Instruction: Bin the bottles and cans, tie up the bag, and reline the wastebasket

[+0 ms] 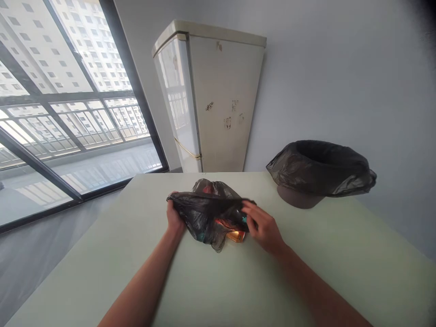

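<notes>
A thin black plastic bag (pixel 200 218) is stretched between my hands, low over the table. My left hand (pixel 175 217) is closed on the bag's left edge, thumb side up. The fingers of my right hand (pixel 265 228) are pinched on the bag's right edge. Through the translucent film, reddish and teal items show faintly, but their kind is hidden. An orange-gold shiny item (pixel 236 236) pokes out under the bag's lower edge beside my right hand; most of it is covered.
On the pale green table (pixel 211 290), a dark round bin (pixel 299 198) lined with a black bag (pixel 303 170) stands at the right, near the wall. Behind the table is a worn white fridge (pixel 225 95). A glass sliding door (pixel 68 104) is at the left.
</notes>
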`<state>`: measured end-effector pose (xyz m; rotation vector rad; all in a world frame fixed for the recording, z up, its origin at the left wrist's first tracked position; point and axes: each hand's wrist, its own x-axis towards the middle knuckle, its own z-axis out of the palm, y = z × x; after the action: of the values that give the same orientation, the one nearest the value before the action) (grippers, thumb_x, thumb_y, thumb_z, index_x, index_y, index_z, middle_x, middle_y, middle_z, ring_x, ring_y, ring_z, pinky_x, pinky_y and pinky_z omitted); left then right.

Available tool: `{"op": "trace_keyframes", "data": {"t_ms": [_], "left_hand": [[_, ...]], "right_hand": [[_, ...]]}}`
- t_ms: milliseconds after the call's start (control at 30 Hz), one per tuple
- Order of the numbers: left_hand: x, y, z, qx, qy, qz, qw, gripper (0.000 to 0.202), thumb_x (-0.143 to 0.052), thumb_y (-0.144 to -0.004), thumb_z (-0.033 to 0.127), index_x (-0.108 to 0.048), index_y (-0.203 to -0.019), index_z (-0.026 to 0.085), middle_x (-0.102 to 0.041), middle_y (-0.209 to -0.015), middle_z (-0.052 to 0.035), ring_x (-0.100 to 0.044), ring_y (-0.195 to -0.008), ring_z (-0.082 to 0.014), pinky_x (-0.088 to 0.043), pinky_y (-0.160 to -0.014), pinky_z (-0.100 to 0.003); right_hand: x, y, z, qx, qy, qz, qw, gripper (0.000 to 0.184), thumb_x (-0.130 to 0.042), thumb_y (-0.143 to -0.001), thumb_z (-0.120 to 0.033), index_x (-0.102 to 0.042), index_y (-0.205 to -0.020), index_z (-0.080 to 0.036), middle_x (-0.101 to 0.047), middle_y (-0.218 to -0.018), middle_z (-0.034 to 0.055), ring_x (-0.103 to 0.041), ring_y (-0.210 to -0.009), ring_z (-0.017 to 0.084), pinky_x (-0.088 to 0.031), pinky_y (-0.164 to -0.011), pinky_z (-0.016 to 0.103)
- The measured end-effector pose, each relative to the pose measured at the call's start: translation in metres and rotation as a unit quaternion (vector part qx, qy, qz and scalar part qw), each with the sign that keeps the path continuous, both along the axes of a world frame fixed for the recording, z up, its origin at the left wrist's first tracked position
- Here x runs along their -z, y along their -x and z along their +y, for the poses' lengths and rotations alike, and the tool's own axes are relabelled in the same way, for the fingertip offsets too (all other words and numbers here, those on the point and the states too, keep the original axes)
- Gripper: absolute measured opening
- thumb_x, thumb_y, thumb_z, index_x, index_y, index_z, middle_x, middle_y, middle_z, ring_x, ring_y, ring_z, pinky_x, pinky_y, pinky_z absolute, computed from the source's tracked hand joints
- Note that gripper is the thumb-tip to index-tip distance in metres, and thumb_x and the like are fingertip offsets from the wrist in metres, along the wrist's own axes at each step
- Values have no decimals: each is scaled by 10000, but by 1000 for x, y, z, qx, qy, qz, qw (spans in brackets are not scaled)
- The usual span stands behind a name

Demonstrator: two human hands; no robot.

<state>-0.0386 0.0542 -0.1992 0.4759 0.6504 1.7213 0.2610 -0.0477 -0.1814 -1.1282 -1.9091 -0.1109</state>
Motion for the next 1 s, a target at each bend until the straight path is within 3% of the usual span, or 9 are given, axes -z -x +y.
{"op": "trace_keyframes", "data": {"t_ms": [100,200,367,533,600,700,833,900,1000], "left_hand": [[3,1,1,21,18,-20,999,226,-816,-775,338,-714,-896,177,-758,-866,0,-709,-796,-184,-566,-812,-303],[5,6,3,47,9,-34,998,305,-807,-761,301,-746,-1041,195,-773,-931,3,-718,-856,-182,-556,-857,-298],[3,8,5,37,-30,-16,999,250,-774,-811,314,-736,-1025,191,-756,-1025,-32,-698,-960,-188,-527,-951,-311],[2,2,0,-31,-87,100,991,332,-687,-847,252,-673,-1179,252,-668,-1078,-20,-626,-990,-179,-487,-914,-297],[0,-1,-9,-130,-139,239,952,445,-649,-843,236,-618,-1285,280,-613,-1160,-32,-587,-1055,-197,-468,-938,-319],[-9,-10,-31,-225,-253,488,805,477,-664,-856,249,-578,-1325,261,-550,-1250,-83,-544,-1143,-258,-458,-990,-400],[-21,-29,-55,-145,-328,707,610,400,-667,-918,274,-626,-1315,248,-604,-1294,-125,-566,-1200,-310,-430,-1051,-485],[-22,-35,-57,-111,-314,737,588,423,-655,-941,262,-627,-1362,254,-657,-1272,-113,-594,-1168,-297,-410,-1063,-486],[-18,-36,-49,-96,-305,715,622,282,-642,-944,218,-741,-1201,278,-725,-972,-64,-618,-948,-270,-396,-1012,-481]], "right_hand": [[2,-4,9,87,77,68,991,522,-441,-997,-149,-460,-1514,-222,-388,-1679,130,-442,-1521,281,-501,-1172,472],[3,-7,11,141,106,88,980,652,-428,-994,-164,-279,-1627,-214,-190,-1755,133,-298,-1593,315,-490,-1179,527],[-6,-11,5,42,34,30,998,483,-472,-952,-103,-529,-1415,-230,-560,-1494,141,-528,-1416,306,-479,-1166,531],[-8,-11,6,-11,112,-74,991,430,-494,-913,-74,-618,-1304,-204,-693,-1233,118,-670,-1134,288,-575,-967,470],[-5,-11,8,20,125,-47,991,282,-505,-943,-109,-680,-1142,-205,-708,-1037,94,-681,-977,268,-587,-839,427],[-7,-11,8,24,126,10,992,197,-492,-1017,-177,-683,-990,-216,-658,-893,66,-642,-841,224,-550,-746,368],[-16,-6,2,-4,115,22,993,177,-473,-1028,-184,-637,-967,-212,-660,-975,85,-633,-949,233,-532,-865,388],[-18,-2,0,-16,144,7,989,128,-521,-1023,-235,-639,-1064,-211,-685,-1046,92,-642,-1012,249,-526,-920,412],[-14,1,0,-18,218,-21,975,286,-595,-1016,-367,-631,-1257,-217,-714,-962,59,-665,-874,231,-528,-841,404]]}}
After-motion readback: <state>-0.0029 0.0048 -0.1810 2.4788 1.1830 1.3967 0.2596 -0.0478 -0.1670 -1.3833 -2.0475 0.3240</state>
